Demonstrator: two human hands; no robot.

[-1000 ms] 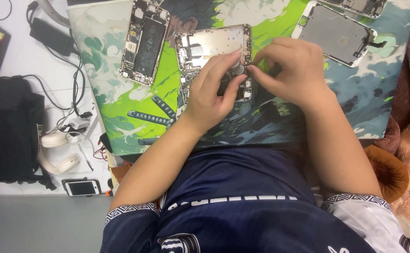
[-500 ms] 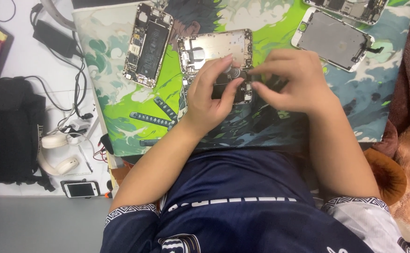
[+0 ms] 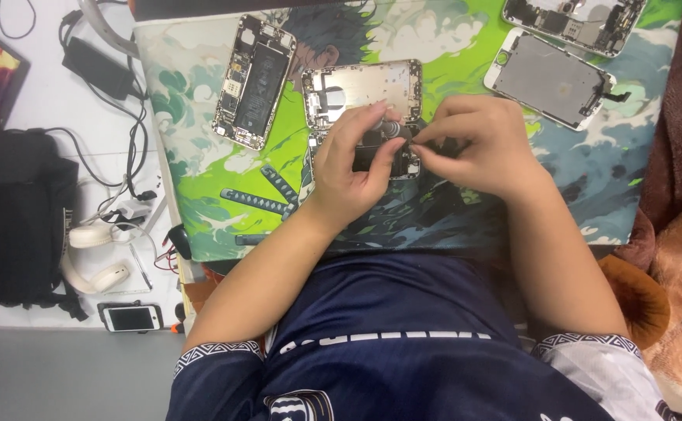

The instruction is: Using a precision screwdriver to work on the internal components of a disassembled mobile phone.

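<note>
Even, bright indoor lighting from above; no single source is visible. Shadows are soft and short, darkest beneath the left hand (image 3: 353, 168) and right hand (image 3: 481, 148) where they meet over the green-and-white illustrated work mat (image 3: 201, 203). Faint sheen on the grey rectangular detached phone screen panel (image 3: 547, 78); no strong glare. Focus is fair at centre, with slight softness on the fingers. Wide-angle distortion bends the mat's edges, and the black fabric backpack (image 3: 14, 218) loses detail in shade.
</note>
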